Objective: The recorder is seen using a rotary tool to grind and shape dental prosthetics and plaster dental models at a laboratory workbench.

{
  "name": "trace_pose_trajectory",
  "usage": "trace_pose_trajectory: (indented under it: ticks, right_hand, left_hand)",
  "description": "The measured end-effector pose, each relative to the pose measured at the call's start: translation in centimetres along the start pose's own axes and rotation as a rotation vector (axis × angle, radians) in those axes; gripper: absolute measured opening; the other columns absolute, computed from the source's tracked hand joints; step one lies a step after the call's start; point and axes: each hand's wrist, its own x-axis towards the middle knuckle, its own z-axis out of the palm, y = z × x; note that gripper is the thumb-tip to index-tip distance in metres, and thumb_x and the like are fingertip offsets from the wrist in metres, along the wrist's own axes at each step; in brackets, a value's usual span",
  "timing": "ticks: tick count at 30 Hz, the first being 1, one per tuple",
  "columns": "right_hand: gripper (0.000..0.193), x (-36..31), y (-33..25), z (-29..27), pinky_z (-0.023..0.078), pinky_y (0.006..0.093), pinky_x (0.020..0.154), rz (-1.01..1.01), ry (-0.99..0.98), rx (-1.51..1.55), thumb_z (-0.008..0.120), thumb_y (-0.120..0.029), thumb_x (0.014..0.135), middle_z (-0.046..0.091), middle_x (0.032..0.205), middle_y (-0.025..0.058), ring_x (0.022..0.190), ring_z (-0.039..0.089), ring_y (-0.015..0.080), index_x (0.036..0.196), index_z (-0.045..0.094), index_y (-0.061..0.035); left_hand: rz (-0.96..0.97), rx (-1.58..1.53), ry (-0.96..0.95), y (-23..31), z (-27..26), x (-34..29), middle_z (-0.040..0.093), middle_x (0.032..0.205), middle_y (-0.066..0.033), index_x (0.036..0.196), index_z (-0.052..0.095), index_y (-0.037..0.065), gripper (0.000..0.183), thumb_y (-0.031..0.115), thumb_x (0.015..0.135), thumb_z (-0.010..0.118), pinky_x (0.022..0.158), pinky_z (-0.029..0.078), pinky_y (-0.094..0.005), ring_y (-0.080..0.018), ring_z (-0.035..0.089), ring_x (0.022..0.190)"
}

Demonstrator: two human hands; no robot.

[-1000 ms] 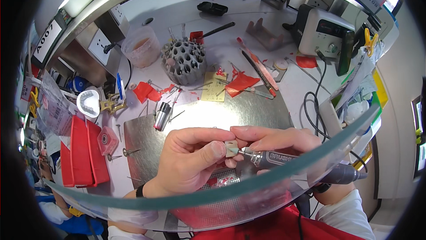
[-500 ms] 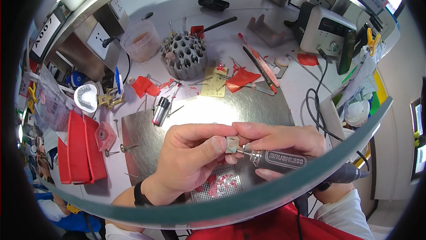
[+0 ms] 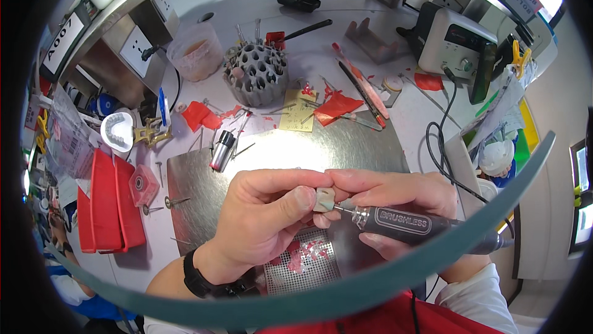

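My left hand [image 3: 262,216] pinches a small pale dental piece [image 3: 325,200] between thumb and fingers, above the metal plate. In my right hand [image 3: 401,193] lies a dark rotary handpiece [image 3: 398,219], its thin bur [image 3: 343,208] pointing left and reaching the piece's right side. Whether the tip touches it I cannot tell for sure. Both index fingertips meet just above the piece. Below my hands sits a perforated metal tray [image 3: 306,281] with pink-red scraps on it.
A teal curved rim [image 3: 370,287] crosses the near view. Red bins [image 3: 102,210] and a white dental cast [image 3: 117,131] stand left. Behind are a grey bur holder [image 3: 254,77], a cloudy cup [image 3: 194,56] and red wax sheets [image 3: 336,109]. The handpiece's control box [image 3: 454,43] stands back right, its cable [image 3: 441,142] trailing.
The handpiece has shifted slightly right and the pale piece is turned a little between my left fingers. My left wrist has moved slightly left.
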Motion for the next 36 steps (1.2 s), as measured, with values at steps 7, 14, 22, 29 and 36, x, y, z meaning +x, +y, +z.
trace_pose_trajectory:
  ticks: [7,14,22,29,36]
  right_hand:
    - [0.046,-0.1,0.0,0.2,0.052,0.0396,0.1,0.05,0.036,0.167,0.072,0.008,0.081,0.059,0.137,0.0233,0.119,0.064,0.0308,0.125,0.064,-0.0027]
    - [0.049,-0.3,0.0,-0.2,0.052,0.0394,0.101,0.032,-0.018,0.151,0.071,0.009,0.081,0.058,0.138,0.0236,0.119,0.064,0.0311,0.128,0.062,-0.0028]
    - [0.047,-0.2,0.0,0.0,0.053,0.0383,0.099,0.032,0.057,0.199,0.074,0.003,0.082,0.059,0.137,0.0236,0.115,0.066,0.0293,0.127,0.062,0.001]
    - [0.042,0.3,-0.3,-0.3,0.054,0.0371,0.098,0.094,-0.007,0.093,0.074,0.002,0.083,0.061,0.134,0.0229,0.115,0.066,0.0286,0.124,0.065,0.0031]
    - [0.042,-0.1,0.9,0.8,0.056,0.0362,0.094,-0.024,0.151,0.117,0.076,0.003,0.082,0.061,0.131,0.0272,0.113,0.067,0.0302,0.122,0.062,0.0034]
  left_hand:
    - [-0.009,-0.017,-0.011,0.0,-0.1,0.1,0.068,0.114,-0.0264,0.121,0.062,-0.012,0.026,0.003,0.099,0.059,0.083,0.057,-0.034,-0.0257,0.069,0.094]
    - [-0.026,-0.013,-0.019,0.0,0.1,0.0,0.068,0.111,-0.027,0.122,0.061,-0.012,0.027,0.003,0.099,0.059,0.082,0.057,-0.0339,-0.0261,0.069,0.093]
    - [-0.017,-0.026,-0.037,0.0,-0.1,0.1,0.066,0.115,-0.0292,0.122,0.061,-0.013,0.026,0.001,0.1,0.057,0.081,0.058,-0.0336,-0.0271,0.07,0.093]
    - [-0.001,-0.002,-0.039,-0.1,-0.4,0.1,0.067,0.114,-0.027,0.122,0.061,-0.013,0.026,0.001,0.099,0.057,0.082,0.058,-0.034,-0.0268,0.07,0.094]
    - [0.055,-0.063,-0.082,-0.3,-0.6,0.5,0.069,0.111,-0.0239,0.128,0.057,-0.011,0.032,0.0,0.097,0.06,0.085,0.058,-0.0339,-0.0254,0.07,0.098]
